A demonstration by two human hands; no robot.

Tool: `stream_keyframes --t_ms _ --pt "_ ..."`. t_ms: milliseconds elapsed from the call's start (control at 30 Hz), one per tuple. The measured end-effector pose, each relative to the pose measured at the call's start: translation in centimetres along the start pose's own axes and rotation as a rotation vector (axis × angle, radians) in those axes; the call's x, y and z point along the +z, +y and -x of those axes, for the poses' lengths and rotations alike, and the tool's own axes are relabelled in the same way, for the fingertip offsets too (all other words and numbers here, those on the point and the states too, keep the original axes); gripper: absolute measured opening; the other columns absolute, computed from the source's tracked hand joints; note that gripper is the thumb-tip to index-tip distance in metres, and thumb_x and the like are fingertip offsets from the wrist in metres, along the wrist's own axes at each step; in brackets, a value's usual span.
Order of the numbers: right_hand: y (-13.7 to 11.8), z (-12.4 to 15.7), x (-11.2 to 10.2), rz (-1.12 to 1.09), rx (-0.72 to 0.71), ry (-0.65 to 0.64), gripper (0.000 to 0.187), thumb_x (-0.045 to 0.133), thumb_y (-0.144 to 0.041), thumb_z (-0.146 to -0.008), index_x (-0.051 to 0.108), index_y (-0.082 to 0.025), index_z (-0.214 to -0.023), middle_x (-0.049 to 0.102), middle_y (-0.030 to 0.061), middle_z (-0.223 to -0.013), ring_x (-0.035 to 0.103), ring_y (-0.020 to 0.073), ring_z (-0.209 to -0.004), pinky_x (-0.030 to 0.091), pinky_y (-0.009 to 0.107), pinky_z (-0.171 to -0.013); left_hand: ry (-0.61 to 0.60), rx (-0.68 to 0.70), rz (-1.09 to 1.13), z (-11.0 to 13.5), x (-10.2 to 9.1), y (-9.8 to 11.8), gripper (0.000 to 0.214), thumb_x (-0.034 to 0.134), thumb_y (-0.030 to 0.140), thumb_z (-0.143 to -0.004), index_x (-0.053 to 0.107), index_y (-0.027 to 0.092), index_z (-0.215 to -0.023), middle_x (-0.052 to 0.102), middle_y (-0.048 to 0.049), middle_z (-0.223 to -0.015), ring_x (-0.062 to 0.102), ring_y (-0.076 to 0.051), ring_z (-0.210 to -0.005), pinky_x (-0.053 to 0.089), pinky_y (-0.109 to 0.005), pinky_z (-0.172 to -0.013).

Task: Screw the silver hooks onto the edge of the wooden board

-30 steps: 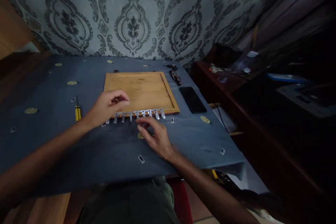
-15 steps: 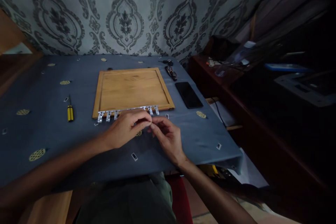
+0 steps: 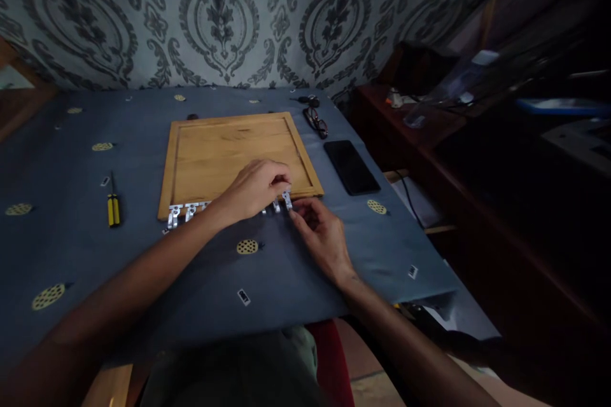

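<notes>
A framed wooden panel lies flat on the blue cloth, with several silver metal hinges in a row along its near edge. My left hand reaches over that edge, thumb and fingers pinched together at the upper end of the rightmost hinge. Whatever is between those fingertips is hidden or too small to name. From the right, my right hand grips the lower end of the same hinge between thumb and fingers. My left hand and forearm cover the middle of the row.
A yellow-handled screwdriver lies left of the panel. To the right are a black phone and eyeglasses. Patterned fabric hangs behind the table. A dark red desk with a clear bottle stands on the right.
My hands have moved from meeting in front of the panel to the rightmost hinge. The left hand now reaches over the panel's edge. The view has shifted slightly.
</notes>
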State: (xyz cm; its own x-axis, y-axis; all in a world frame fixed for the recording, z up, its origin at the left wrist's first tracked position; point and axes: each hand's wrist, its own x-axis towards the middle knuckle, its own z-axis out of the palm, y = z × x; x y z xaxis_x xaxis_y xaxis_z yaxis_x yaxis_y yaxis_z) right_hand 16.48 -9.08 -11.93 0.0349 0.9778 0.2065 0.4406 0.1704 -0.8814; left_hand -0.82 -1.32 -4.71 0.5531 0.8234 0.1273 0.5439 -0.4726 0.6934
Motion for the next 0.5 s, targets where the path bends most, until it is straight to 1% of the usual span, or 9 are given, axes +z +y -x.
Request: stream_keyframes --t_ms 133,200,333,500 --pt "0.0 0.0 0.1 -0.007 0.034 -0.01 0.018 0.064 -0.036 -0.091 0.069 -0.021 -0.099 0.071 0.0034 -0.081 0.065 0.0176 -0.071 0.05 0.029 -0.065 -0.063 -0.042 -0.013 -0.8 0.6 -0.6 0.011 0.063 0.012 -0.087 0.072 0.014 -0.082 0.068 -0.0004 -0.072 0.057 -0.012 -0.067 0.041 -0.025 -0.069" --pt "0.0 0.0 0.1 -0.013 0.055 -0.018 0.019 0.064 -0.038 -0.091 0.068 -0.021 -0.099 0.072 0.0036 -0.081 0.065 0.0179 -0.071 0.051 0.029 -0.065 -0.066 -0.051 -0.023 -0.9 0.8 -1.0 0.013 0.061 0.011 -0.088 0.072 0.015 -0.082 0.069 -0.0009 -0.074 0.058 -0.012 -0.069 0.043 -0.026 -0.071" --pt "0.2 0.0 0.1 -0.005 0.08 -0.002 0.02 0.065 -0.039 -0.09 0.068 -0.021 -0.098 0.071 0.0026 -0.079 0.065 0.0172 -0.069 0.051 0.029 -0.064 -0.036 -0.048 -0.076 -1.2 1.2 -1.8 0.015 0.061 0.012 -0.089 0.074 0.017 -0.084 0.07 -0.0021 -0.079 0.059 -0.014 -0.073 0.046 -0.029 -0.078" --pt "0.5 -0.1 0.2 -0.01 0.102 0.008 0.021 0.067 -0.041 -0.089 0.069 -0.021 -0.097 0.072 0.0027 -0.08 0.066 0.0171 -0.069 0.053 0.029 -0.063 -0.087 -0.019 -0.12 -1.3 1.3 -2.2 0.016 0.061 0.011 -0.088 0.075 0.018 -0.084 0.07 -0.0032 -0.08 0.061 -0.016 -0.078 0.047 -0.031 -0.081"
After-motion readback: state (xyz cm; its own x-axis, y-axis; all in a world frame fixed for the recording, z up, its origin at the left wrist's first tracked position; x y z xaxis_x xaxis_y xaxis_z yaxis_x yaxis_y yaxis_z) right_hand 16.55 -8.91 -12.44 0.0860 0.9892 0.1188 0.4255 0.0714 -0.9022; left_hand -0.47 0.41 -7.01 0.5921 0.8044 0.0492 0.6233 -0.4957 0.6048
